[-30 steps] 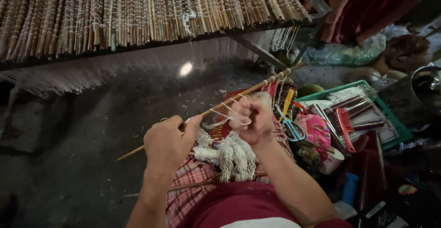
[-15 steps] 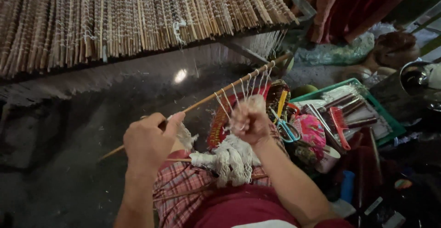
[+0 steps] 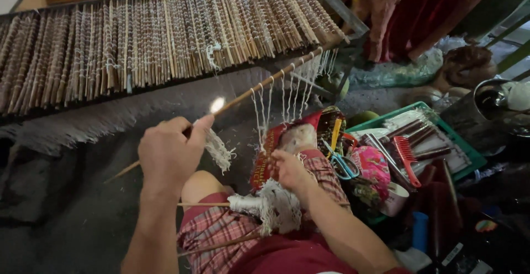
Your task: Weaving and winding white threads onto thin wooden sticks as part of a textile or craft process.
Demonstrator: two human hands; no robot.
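Note:
My left hand (image 3: 168, 153) grips a long thin bamboo stick (image 3: 259, 85) that slants up to the right, with several white threads (image 3: 284, 98) hanging from it in loops. My right hand (image 3: 290, 166) is lower, above my lap, with its fingers closed on the lower ends of those threads. A bundle of white knotted thread (image 3: 273, 205) lies on my plaid-clad thigh, around a second thin stick (image 3: 201, 204).
A wide mat of bound bamboo sticks (image 3: 154, 36) spans the top on a dark frame. At the right sit a green tray (image 3: 461, 147) with a red comb (image 3: 407, 155), blue-handled scissors (image 3: 343, 162), a pink pouch (image 3: 375, 163) and a dark metal pot (image 3: 491, 105).
My left hand has lifted the stick higher toward the mat. My right hand has dropped away from it, so the threads hang longer. The view has tilted up.

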